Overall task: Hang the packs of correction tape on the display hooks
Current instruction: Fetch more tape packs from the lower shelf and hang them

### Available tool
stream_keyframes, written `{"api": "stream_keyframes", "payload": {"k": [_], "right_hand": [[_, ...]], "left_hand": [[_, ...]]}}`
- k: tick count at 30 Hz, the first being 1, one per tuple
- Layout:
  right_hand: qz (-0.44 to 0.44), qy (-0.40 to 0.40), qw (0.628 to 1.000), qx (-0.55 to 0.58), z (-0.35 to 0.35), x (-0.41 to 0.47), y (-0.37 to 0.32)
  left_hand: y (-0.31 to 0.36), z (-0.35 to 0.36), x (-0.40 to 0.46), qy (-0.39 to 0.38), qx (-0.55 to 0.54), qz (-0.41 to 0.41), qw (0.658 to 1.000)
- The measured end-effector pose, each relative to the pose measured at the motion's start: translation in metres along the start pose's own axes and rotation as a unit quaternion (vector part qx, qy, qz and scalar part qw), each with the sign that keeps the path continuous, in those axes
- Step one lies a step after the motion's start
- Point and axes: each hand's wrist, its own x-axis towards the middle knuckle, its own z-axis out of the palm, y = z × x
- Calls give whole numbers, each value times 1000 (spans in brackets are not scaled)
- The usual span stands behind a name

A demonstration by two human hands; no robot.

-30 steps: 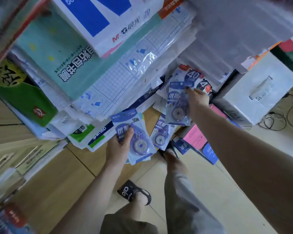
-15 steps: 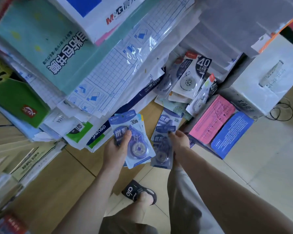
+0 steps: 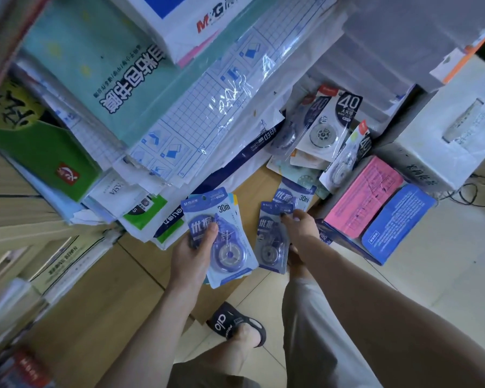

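I see a small stack of blue carded correction-tape packs (image 3: 224, 236) clamped in my left hand (image 3: 192, 249), thumb across the front. My right hand (image 3: 298, 226) pinches a second blue pack (image 3: 273, 242) just beside it — both held above the wooden shelf edge (image 3: 252, 186), near the pink and blue boxes (image 3: 375, 208).

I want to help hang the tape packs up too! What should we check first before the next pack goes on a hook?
1. Left hand has a firm grip on its blue 30m packs: ok, thumb pressed across the front.
2. Right hand has a pack in its grip: ok, pinched near the top.
3. Hang hole on the left pack is clear: ok, it shows at the top edge.
4. Display hook in sight: not ok, none visible.
5. More packs left to collect: ok, another 30m pack and the 40 packs lie on the shelf.
6. Number of packs in the left stack: cannot tell.
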Motion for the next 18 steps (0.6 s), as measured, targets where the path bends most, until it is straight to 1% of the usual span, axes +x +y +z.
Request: {"api": "stream_keyframes", "payload": {"k": [3,7,12,15,18], "right_hand": [[-48,-26,998,18,-2,-15,-1],[-38,-80,992,87,-21,-54,-8],[-38,-183,974,127,-66,-136,-18],[-65,-224,955,181,-95,-196,-42],[-99,-255,925,263,-132,-259,-76]], "left_hand": [[8,-4,-9,8,4,7,1000],[31,-12,-35,17,23,15,999],[82,-32,-84,13,6,25,1000],[121,-50,-120,0,-3,54,999],[161,-68,-154,-4,-29,89,996]]}}
